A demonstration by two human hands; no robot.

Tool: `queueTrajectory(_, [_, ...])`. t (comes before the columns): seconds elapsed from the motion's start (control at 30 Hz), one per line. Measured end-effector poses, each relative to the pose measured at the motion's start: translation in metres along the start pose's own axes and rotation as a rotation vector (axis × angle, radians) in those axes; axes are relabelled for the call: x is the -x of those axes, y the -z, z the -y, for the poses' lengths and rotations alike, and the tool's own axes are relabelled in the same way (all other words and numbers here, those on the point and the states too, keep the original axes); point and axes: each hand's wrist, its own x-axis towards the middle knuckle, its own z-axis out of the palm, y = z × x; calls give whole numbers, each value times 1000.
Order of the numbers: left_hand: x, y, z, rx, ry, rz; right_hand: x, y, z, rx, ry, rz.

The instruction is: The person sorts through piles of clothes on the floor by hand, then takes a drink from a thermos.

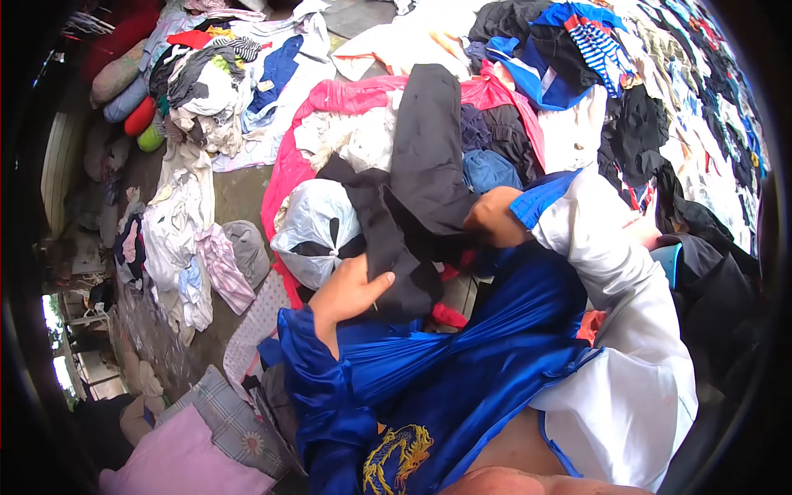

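A pair of black trousers (425, 136) lies across the pile in front of me, one leg stretched away and the rest bunched towards my lap. My left hand (351, 290) grips its near part, with the thumb on top and the other fingers partly hidden by the cloth. On the other side, my right hand (499, 216) is closed on the dark fabric. A knotted white plastic bag (318, 227) sits just beyond my left hand. Underneath spreads a bright pink cloth (285, 186) bearing white, black and blue garments.
Heaps of clothes (214, 91) lie at the back left, and more garments (676, 124) cover the right. A pale clothes pile (177, 239) rests on the grey floor (231, 186). A pink cushion-like cloth (186, 458) is near my left side.
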Motion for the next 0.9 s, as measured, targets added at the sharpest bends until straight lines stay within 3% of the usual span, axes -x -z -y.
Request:
queueTrajectory(0.03, [-6, -18, 8, -355, 62, 66, 0, -9, 9, 58, -11, 21])
queueTrajectory(0.1, [-10, -48, 16, -653, 114, 105, -4, -20, 14, 160, 19, 135])
queueTrajectory(0.13, [-12, -50, 11, -678, 134, 152, -4, -32, 26, 263, -101, 20])
queueTrajectory(0.23, [-13, -52, 26, -553, 93, 72, -10, -14, 27, 193, -75, 319])
queueTrajectory(0.37, [-16, -43, 26, -420, 124, -142, -20, -34, 7, 202, -90, 174])
queueTrajectory(0.53, [-22, -27, 39, -464, 212, -303, -23, 8, 2, -112, -150, -289])
queueTrajectory(0.63, [-36, -17, 37, -332, 71, -291, -8, 60, -36, -574, -210, -754])
queueTrajectory(0.7, [-46, -22, 58, -319, -143, -313, 29, 114, -48, -951, -260, -950])
queueTrajectory(0.8, [-65, -38, 47, 25, -196, -244, 112, 189, -49, -1016, -145, -1423])
queueTrajectory(0.87, [-75, -41, 46, -132, -216, -182, 198, 237, -35, -1019, -22, -1687])
queueTrajectory(0.9, [-81, -42, 57, -197, -247, -132, 247, 255, -29, -836, 73, -1778])
